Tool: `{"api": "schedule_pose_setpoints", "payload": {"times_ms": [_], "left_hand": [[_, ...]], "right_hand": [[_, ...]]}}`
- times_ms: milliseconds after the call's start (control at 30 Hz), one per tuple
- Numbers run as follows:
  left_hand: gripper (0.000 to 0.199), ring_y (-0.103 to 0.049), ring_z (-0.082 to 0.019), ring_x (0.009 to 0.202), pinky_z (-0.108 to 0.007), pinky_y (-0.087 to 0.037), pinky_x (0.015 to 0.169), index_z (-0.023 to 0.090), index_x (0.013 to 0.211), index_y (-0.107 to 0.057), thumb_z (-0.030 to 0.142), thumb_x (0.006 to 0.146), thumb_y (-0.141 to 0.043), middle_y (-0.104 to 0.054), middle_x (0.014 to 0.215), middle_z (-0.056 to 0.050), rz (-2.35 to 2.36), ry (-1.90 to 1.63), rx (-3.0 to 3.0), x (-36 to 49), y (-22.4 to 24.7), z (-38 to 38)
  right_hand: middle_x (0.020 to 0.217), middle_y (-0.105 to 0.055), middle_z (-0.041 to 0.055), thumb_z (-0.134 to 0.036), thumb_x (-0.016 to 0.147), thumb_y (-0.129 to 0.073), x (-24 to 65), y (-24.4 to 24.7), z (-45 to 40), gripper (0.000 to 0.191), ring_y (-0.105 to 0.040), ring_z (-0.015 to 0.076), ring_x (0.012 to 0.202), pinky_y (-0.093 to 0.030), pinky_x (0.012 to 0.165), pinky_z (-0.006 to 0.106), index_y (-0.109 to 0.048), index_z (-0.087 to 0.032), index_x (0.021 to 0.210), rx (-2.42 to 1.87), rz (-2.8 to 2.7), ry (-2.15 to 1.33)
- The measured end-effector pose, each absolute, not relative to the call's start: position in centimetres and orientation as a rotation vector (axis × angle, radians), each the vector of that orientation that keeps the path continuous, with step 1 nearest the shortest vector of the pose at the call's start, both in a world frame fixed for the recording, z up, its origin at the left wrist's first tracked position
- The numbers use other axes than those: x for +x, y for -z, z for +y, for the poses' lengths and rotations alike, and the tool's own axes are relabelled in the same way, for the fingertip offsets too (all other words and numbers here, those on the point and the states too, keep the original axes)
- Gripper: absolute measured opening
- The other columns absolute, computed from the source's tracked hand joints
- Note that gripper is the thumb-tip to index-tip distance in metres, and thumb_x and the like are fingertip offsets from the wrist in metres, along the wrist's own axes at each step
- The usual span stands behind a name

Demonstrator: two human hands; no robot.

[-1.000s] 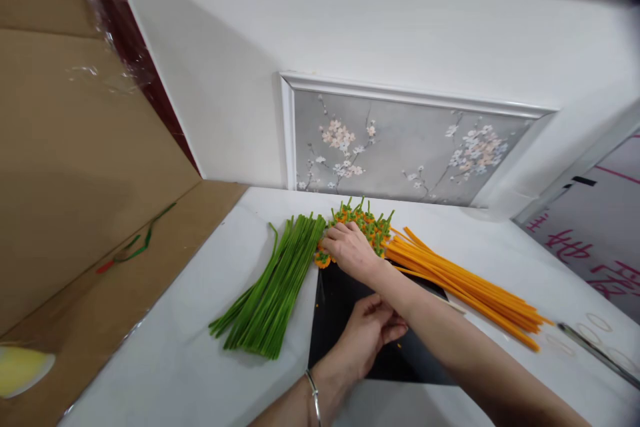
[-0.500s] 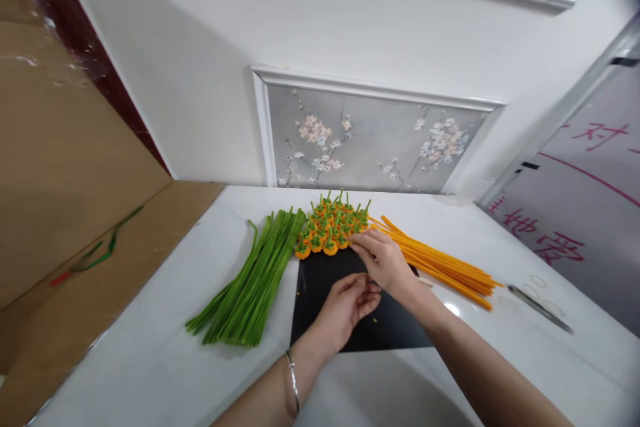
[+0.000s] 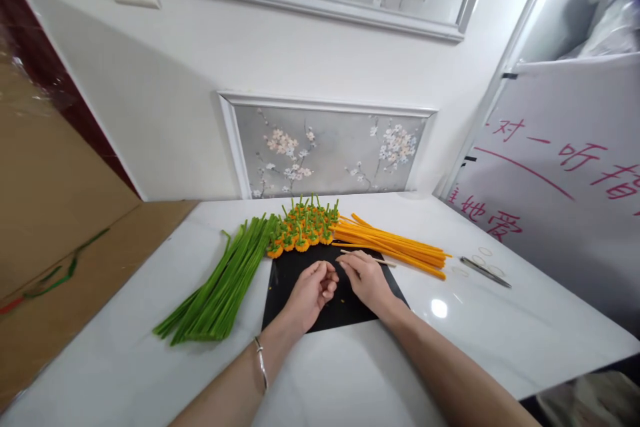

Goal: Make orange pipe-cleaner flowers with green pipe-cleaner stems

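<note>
The left hand is half closed over the black mat, its fingers loosely curled and the thumb near the fingertips. The right hand faces it, just apart, fingers bent and fingertips drawn together. Whether either hand has hold of something small, I cannot tell. A thin pale stick lies just beyond the right hand; contact is unclear.

Taking the hands as the clock's centre, the cluster of orange and green pieces sits at 11 o'clock, green tips upward, along the mat's far edge. At 9 o'clock is the bundle of green stems, beside the mat on the white counter; at 2 o'clock, the bundle of orange stems fans toward the right. Further out at 3 o'clock lie a slim metal tool and thin rings.

I judge this to be a moment of close finger work or a pause between pieces. Any reach at the cluster calls for a light touch among its crowded tips; one to the orange stems, for clearing the stick.
</note>
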State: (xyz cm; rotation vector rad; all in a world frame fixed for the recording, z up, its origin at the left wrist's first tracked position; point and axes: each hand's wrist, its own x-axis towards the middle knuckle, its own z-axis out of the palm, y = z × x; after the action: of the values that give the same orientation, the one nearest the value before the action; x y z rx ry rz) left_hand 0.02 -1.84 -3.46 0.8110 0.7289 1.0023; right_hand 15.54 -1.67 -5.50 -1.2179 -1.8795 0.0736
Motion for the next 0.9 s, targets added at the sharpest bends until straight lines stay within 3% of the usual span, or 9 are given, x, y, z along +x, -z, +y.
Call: {"api": "schedule_pose_setpoints", "payload": {"times_ms": [300,533,700,900], "left_hand": [[0.017,-0.050,-0.004,0.055,-0.012,-0.038,0.048,0.011,0.078,-0.063,0.027,0.082,-0.065,-0.058,0.071,-0.003,0.844,-0.976,0.934,0.5,3.1,-2.3],[0.016,-0.049,-0.004,0.056,-0.013,-0.040,0.051,0.011,0.078,-0.064,0.026,0.079,-0.068,-0.058,0.072,-0.002,0.852,-0.982,0.936,0.4,3.4,-2.1],[0.019,-0.049,-0.005,0.056,-0.012,-0.038,0.049,0.011,0.079,-0.064,0.029,0.076,-0.070,-0.059,0.071,-0.002,0.859,-0.986,0.932,0.4,3.6,-1.9],[0.020,-0.050,-0.005,0.058,-0.013,-0.039,0.051,0.011,0.079,-0.065,0.030,0.076,-0.070,-0.059,0.073,-0.002,0.862,-1.001,0.938,0.4,3.7,-2.0]], "right_hand": [[0.092,-0.070,0.0026,-0.017,0.092,-0.045,17.5,5.6,0.6,0.024,-0.064,0.0163,0.087,-0.047,0.080,0.027,-0.069,-0.021,0.092,-1.494,-1.821,0.014],[0.109,-0.065,0.0080,-0.010,0.085,-0.052,17.9,4.7,3.1,0.031,-0.056,0.0239,0.104,-0.039,0.084,0.035,-0.063,-0.023,0.110,-1.674,-1.853,0.190],[0.096,-0.067,0.0065,-0.016,0.087,-0.054,18.3,5.1,4.0,0.016,-0.057,0.0235,0.097,-0.036,0.079,0.034,-0.068,-0.023,0.090,-1.704,-1.938,0.268],[0.096,-0.067,0.0072,-0.019,0.092,-0.048,18.8,5.6,4.3,0.020,-0.055,0.0230,0.096,-0.033,0.079,0.035,-0.068,-0.021,0.086,-1.710,-1.957,0.339]]}}
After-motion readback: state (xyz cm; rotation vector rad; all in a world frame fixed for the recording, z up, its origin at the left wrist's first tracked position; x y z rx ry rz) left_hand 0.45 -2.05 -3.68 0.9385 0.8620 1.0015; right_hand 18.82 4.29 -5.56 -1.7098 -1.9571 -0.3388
